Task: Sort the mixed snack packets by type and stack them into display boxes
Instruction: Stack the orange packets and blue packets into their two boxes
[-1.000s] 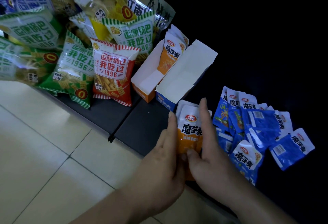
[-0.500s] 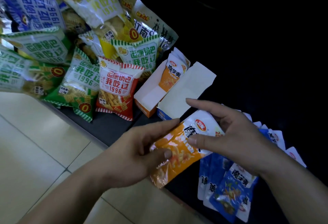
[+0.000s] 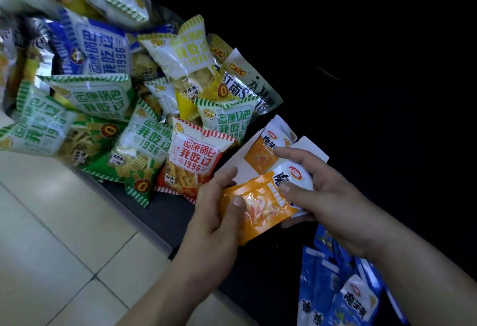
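1. My left hand point(image 3: 214, 212) pinches the lower end of the orange packet stack point(image 3: 258, 204), with the thumb on the glossy face and the fingers behind.
2. My right hand point(image 3: 327, 196) grips the white upper end, thumb across the print and fingers curled over the top edge.
3. The stack hangs tilted in the air between both hands, just in front of the open display box point(image 3: 244, 164). That box already has boxed orange packets point(image 3: 259, 155) standing in it.
4. I judge these packets to be light, soft and slick, since the film shines and bows. A stack could fan out or slip, so holding both ends with the thumbs pressing the faces together seems right. The flat seams are the firmest place to grip.
5. Further out, the blue packets point(image 3: 335, 294) lie loose on the dark mat point(image 3: 258, 274). The large snack bags point(image 3: 192, 160) are heaped to the left of the box.
6. Compared with half a second ago, the stack has moved up to the box mouth. My right hand now overlaps the box flap, and the blue pile sits lower in view.
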Demonstrator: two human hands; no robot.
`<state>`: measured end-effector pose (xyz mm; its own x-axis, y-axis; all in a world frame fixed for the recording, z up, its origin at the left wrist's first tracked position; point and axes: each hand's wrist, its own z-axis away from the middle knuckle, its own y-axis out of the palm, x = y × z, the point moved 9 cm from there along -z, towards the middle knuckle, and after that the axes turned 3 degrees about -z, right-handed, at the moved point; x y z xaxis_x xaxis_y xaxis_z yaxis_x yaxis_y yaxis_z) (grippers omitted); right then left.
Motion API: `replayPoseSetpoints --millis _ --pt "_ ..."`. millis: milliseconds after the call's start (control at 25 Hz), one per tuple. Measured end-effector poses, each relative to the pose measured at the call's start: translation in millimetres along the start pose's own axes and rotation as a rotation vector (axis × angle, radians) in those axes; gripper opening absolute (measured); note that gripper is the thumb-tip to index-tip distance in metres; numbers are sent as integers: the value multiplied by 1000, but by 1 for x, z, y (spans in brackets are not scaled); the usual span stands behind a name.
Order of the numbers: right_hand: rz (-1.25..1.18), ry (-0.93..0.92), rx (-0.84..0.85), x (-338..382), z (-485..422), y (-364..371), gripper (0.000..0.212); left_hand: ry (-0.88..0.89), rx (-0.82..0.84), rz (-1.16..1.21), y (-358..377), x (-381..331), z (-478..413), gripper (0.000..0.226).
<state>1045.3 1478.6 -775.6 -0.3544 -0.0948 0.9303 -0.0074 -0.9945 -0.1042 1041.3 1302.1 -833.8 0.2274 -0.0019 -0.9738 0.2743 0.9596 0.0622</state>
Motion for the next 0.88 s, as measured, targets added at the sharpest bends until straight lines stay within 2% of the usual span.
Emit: replayPoseSetpoints --millis 240,400,520,640,760,880 --pt "-35 -33 -65 -4 -9 -13 56 43 49 -106 7 4 -24 35" --pt "-29 -116 -95 -4 -16 -25 61 126 74 -233 21 0 -49 41" --pt "19 -153 -130 -4 -22 -37 58 96 128 -277 22 9 -62 47" --pt "160 -177 -131 -8 -22 -43 51 174 -11 -622 2 17 -65 46" --pt "190 -193 -162 -8 -17 -49 47 276 6 -929 7 27 -63 33" --pt "274 -225 -195 -1 -11 -58 44 378 -37 -1058 15 31 -58 30"
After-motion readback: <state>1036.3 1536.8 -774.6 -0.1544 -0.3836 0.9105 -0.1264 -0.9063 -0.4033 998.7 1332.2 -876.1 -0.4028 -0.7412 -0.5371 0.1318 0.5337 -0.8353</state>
